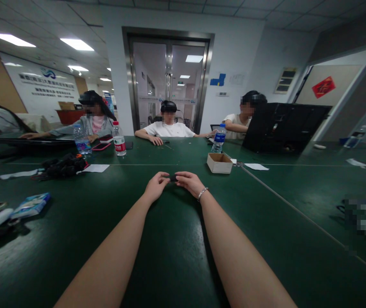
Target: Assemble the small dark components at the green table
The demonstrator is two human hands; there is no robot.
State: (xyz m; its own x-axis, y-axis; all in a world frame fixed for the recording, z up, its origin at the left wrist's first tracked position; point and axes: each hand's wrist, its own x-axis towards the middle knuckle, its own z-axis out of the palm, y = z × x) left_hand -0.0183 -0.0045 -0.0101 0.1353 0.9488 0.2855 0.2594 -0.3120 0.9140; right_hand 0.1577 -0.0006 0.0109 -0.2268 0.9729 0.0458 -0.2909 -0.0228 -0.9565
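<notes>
A small black object (173, 178), too small to name, is between my two hands just above the green table (176, 239). My right hand (191, 184), with a silver bracelet at the wrist, has its fingers closed on the object's right side. At its left end, the thumb and fingertips of my left hand (156, 187) are pinched together on it. Both arms stretch forward over the table. An open cardboard box (220, 164) stands beyond my right hand, to its right.
Water bottles (120, 141) stand at the far side, one with a blue label (218, 139) behind the box. Tangled black gear (63, 166) and a blue packet (31, 204) lie left. A black monitor (282, 128) stands far right. Several people sit around the table.
</notes>
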